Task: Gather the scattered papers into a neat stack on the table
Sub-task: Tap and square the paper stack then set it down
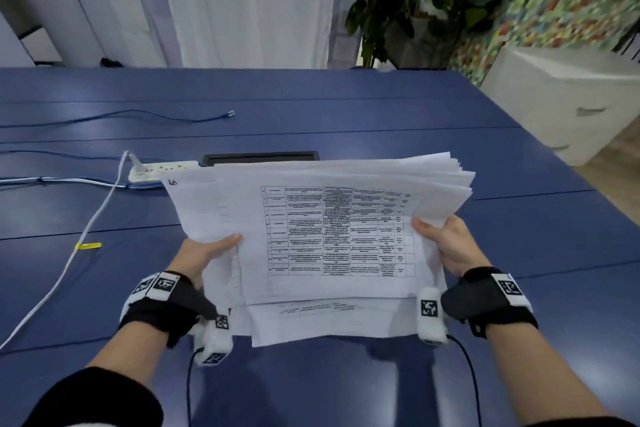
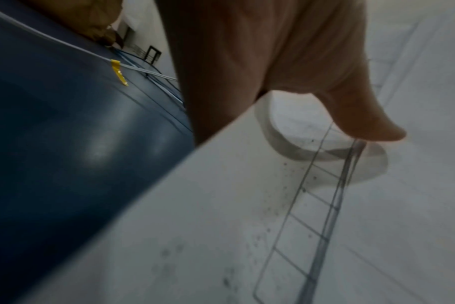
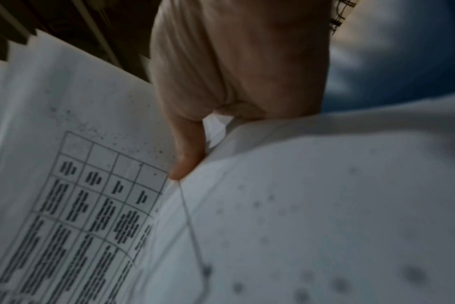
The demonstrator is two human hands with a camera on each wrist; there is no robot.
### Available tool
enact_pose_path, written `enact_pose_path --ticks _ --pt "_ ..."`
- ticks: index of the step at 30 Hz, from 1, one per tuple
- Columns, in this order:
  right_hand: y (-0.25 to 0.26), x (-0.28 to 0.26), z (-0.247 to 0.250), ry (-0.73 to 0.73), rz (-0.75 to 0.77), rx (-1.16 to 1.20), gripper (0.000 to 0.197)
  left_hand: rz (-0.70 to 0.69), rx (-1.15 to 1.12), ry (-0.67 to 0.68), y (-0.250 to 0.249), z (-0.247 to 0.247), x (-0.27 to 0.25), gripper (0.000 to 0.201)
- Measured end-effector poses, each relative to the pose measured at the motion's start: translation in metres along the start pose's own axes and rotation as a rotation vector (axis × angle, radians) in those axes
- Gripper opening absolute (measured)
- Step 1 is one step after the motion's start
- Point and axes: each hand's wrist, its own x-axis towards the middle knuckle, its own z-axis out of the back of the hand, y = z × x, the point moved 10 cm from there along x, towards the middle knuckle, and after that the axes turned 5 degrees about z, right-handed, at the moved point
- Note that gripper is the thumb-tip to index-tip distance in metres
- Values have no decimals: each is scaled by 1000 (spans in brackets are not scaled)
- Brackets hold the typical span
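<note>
A thick bundle of white papers (image 1: 329,239), its top sheet printed with a table, is held above the blue table (image 1: 381,107). My left hand (image 1: 207,250) grips its left edge, thumb on top and fingers hidden underneath. My right hand (image 1: 446,243) grips the right edge the same way. The sheets are uneven: they fan out at the far right corner and some stick out toward me. In the left wrist view my thumb (image 2: 364,123) presses on the papers (image 2: 273,226). In the right wrist view my thumb (image 3: 190,156) lies on the papers (image 3: 325,205).
A white power strip (image 1: 156,172) with a plugged white cable (image 1: 86,229) lies left of the papers; yellow tape (image 1: 88,245) marks the cable. A black hatch (image 1: 259,157) sits behind the bundle. A thin blue cable (image 1: 138,114) runs across the far table. White cabinet (image 1: 561,97) stands right.
</note>
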Motion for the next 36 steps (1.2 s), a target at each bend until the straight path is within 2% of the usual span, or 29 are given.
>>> enact_pose_path --ticks 2,3,7,10,12,15,19,21,24,26,29,31,33,35,36 --pt "27 5 -7 -2 79 -24 28 -130 -59 -72 -29 8 -3 47" --pt "38 8 -7 -23 112 -35 20 -193 -80 -93 -47 9 -8 47" --pt "71 19 -12 -60 237 -20 17 -412 -137 -132 -113 9 -28 36" --pt "69 19 -10 -69 265 -36 14 -492 -143 -88 -126 4 -34 38" --pt "53 16 -12 -40 256 -29 18 -463 -106 -37 -111 0 -30 36" --pt "29 17 -11 -57 203 3 64 -378 -80 70 -86 -14 -26 35" --pt "31 28 -19 -44 188 43 73 -311 -134 169 -83 -25 -19 39" --pt "33 32 -18 -54 205 70 82 -294 -144 207 -85 -23 -16 49" --pt "27 34 -11 -63 193 91 79 -290 -57 270 -87 -20 -19 84" --pt "25 34 -11 -36 197 104 69 -288 -10 322 -92 -24 -24 90" --pt "27 39 -7 -49 207 134 74 -246 -7 408 -100 -38 -26 86" --pt "30 42 -7 -46 212 130 65 -224 2 406 -98 -45 -21 85" --pt "29 41 -5 -49 213 119 57 -212 30 353 -89 -46 -18 89" --pt "21 39 -6 -48 199 88 70 -199 91 269 -77 -40 -14 85" --pt "16 37 -7 -50 187 71 77 -199 117 239 -72 -37 -13 75"
